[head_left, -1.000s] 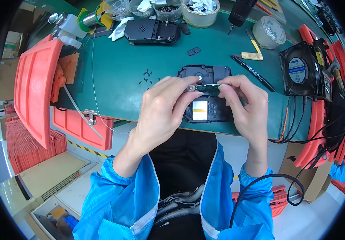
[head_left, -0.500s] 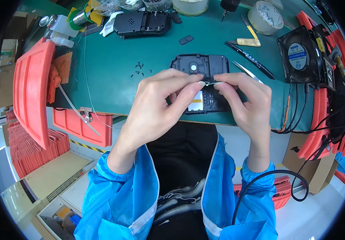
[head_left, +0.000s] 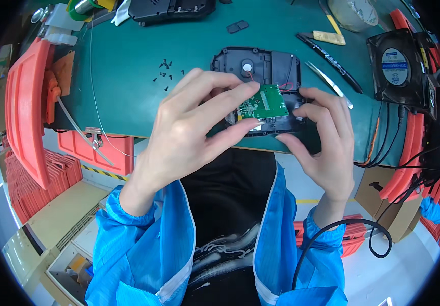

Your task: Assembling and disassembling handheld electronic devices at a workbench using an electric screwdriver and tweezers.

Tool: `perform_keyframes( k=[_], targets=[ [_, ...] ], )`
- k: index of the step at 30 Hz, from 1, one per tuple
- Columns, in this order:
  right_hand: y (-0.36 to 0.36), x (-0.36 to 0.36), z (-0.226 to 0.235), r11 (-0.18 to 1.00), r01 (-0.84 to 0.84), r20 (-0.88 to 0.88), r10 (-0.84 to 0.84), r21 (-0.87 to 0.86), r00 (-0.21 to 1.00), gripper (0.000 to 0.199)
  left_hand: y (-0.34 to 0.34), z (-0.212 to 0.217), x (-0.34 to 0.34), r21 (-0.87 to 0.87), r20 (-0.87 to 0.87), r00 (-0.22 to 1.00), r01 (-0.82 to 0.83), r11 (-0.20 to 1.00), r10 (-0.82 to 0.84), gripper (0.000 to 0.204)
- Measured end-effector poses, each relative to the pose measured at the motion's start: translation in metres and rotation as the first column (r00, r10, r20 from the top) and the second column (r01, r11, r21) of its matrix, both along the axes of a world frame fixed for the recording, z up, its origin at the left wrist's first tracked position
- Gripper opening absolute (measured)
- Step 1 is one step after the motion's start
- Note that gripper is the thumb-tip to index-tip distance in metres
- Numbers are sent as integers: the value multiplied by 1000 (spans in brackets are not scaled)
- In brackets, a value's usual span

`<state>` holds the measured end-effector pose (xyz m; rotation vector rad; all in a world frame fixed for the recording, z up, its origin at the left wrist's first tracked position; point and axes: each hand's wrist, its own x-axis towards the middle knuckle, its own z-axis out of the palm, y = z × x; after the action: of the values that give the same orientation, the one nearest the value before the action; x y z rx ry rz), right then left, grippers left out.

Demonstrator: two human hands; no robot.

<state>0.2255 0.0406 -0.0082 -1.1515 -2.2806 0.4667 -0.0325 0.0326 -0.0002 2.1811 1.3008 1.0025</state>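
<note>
While both forearms in blue sleeves come up from the near edge, the left hand [head_left: 192,127] pinches a small green circuit board [head_left: 264,103] between thumb and fingertips, holding it tilted just above the near half of a black plastic housing [head_left: 261,66]. The right hand [head_left: 322,137] rests against the right side of that housing, its fingers curled and its fingertips touching the black casing just beside the board; whether it grips the board itself cannot be told. Thin red wires [head_left: 286,85] run from the far edge of the board into the housing, which lies open on the green mat [head_left: 128,56] at the near edge of the bench, in the middle of the scene. A round white part sits in the far half of the housing. To the left of the housing, a scatter of small black screws [head_left: 166,71] lies on the mat, well apart from the hands. To the right lie silver tweezers [head_left: 328,84] and, beyond them, a long black pen-like tool [head_left: 329,51]. Further right stands a black square fan [head_left: 396,66] with dark cables trailing toward the near side. At the far edge rests a second black housing [head_left: 171,9]. An orange plastic tray [head_left: 23,109] stands at the left end of the bench.
</note>
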Motion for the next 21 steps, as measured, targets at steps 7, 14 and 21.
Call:
perform_keyframes(
  k=[7, 14, 21],
  targets=[
    [-1, 0, -8, 1000, -24, 11, 24, -16, 1000, 50, -3, -9, -6, 102, -95, 993, 76, 992, -66, 45],
    [-2, -1, -11, 999, -34, -7, 34, 10, 999, 50, -6, -16, -9, 159, -99, 987, 142, 977, -127, 42],
    [-4, -5, -4, 1000, -24, 102, 22, 19, 995, 51, -4, -16, -9, 170, -84, 987, 153, 974, -140, 40]
  ],
)
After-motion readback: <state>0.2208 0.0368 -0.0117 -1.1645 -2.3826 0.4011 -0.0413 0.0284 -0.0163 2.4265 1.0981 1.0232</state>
